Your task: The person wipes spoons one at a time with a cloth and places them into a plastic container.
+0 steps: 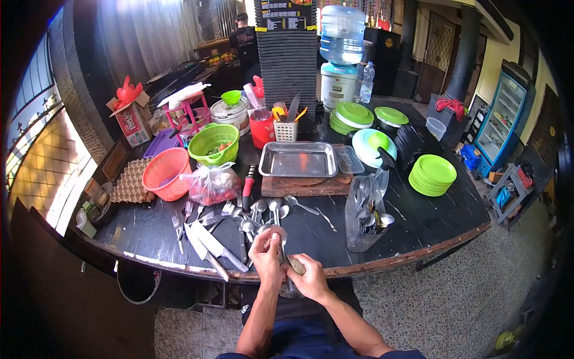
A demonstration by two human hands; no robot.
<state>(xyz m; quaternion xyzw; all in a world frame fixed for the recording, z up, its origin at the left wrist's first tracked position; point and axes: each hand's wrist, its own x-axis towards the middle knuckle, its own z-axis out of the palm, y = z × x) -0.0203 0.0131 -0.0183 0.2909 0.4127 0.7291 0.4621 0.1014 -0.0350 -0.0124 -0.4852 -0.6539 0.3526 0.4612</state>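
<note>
At the table's front edge, my left hand point(267, 257) is closed, pinching a small pinkish round piece point(275, 231) whose kind is unclear. My right hand point(308, 279) is wrapped round a tool with a brownish-grey handle point(296, 265); its narrow dark end points up towards my left fingers. The two hands are close together. Just beyond them lies a loose pile of metal spoons point(258, 207). Two white-bladed knives point(216, 244) lie to the left of my left hand, with forks point(177, 227) beside them.
Behind the cutlery, a metal tray point(298, 160) rests on a wooden board point(281, 187). Baskets point(165, 174) and a bag of red items point(214, 184) stand left. A clear bag of spoons point(362, 224) and green plates point(432, 175) are right. A person point(244, 45) stands far back.
</note>
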